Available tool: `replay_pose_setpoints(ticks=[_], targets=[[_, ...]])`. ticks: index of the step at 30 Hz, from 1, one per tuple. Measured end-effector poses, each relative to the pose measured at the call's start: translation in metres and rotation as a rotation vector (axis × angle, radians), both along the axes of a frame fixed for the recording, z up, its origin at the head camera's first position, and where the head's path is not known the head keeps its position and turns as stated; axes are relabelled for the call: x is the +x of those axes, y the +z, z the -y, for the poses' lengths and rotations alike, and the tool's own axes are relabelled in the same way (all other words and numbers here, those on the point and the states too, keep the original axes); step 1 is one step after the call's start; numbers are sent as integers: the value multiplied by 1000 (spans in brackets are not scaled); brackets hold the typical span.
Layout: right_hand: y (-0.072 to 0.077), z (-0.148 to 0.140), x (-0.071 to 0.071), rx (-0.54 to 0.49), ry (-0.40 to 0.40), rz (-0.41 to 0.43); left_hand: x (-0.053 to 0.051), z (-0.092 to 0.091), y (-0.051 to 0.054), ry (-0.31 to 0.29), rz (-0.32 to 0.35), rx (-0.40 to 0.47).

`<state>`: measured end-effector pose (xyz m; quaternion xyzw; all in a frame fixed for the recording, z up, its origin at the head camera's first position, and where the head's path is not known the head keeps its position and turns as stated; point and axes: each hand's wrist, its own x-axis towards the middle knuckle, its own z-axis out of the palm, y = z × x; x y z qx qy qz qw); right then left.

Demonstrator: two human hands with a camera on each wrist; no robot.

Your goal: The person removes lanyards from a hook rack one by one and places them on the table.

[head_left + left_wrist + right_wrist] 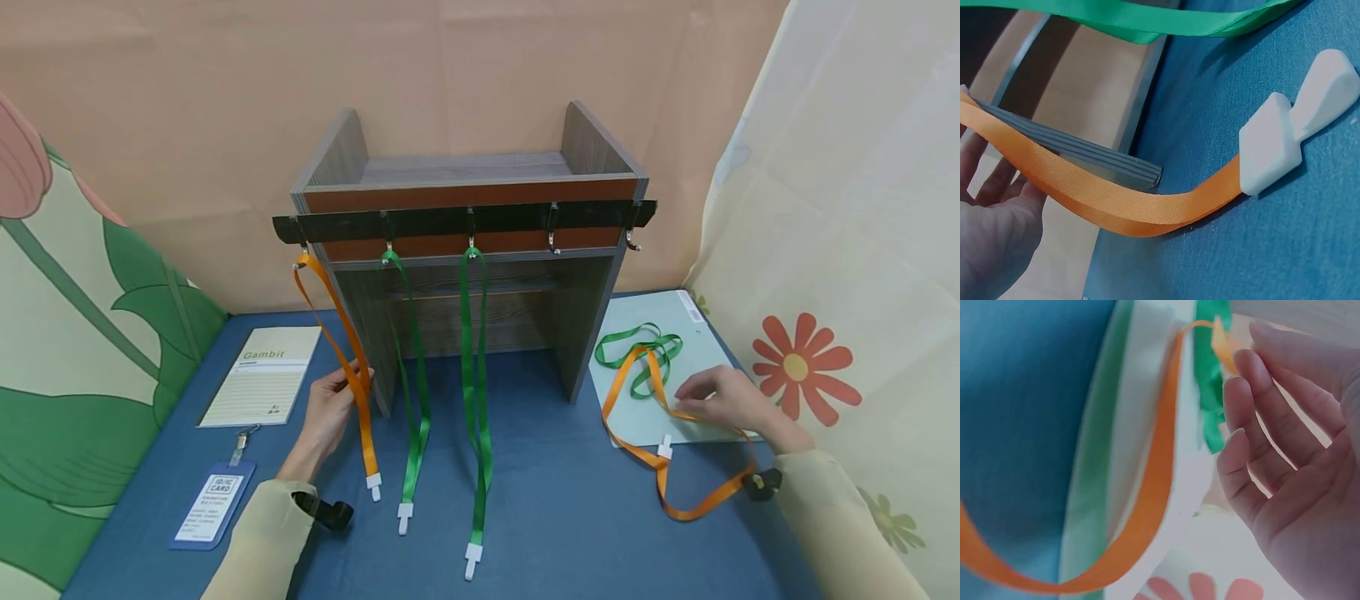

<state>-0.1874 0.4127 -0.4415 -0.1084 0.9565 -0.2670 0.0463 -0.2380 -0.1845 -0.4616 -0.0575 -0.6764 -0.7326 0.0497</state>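
Presently, in the head view, the left hand is at an orange ribbon lanyard, which hangs from the leftmost hook of a long black bar across the grey wooden rack. Beside it hang two green ribbon lanyards. On the other side, the right hand is above a pale green flat board, its fingertips at a second orange ribbon lanyard, whose loop lies over a loose green ribbon lanyard. Because these two ribbons overlap, I judge that lifting the orange one could drag the green one along. In the left wrist view, the fingers are bent behind the ribbon, but the frame edge cuts the hand, so I cannot tell whether it pinches. A white plastic clip ends this ribbon; a sideways pull could perhaps swing it into the neighbouring green strap. In the right wrist view, thumb and forefinger seem to pinch a narrow part of the second lanyard; such a small hold might slip if the drooping strap catches.
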Motion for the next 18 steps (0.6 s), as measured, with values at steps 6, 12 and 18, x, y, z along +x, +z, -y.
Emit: replay_pose_setpoints(ticks=[6,12,18], targets=[[13,16,0,-9,38,-85,0,0,0,10,5,-3],[36,38,6,-32,81,-183,1,0,0,4,6,-2],[60,63,13,-69,118,-271,2,0,0,1,8,-15]])
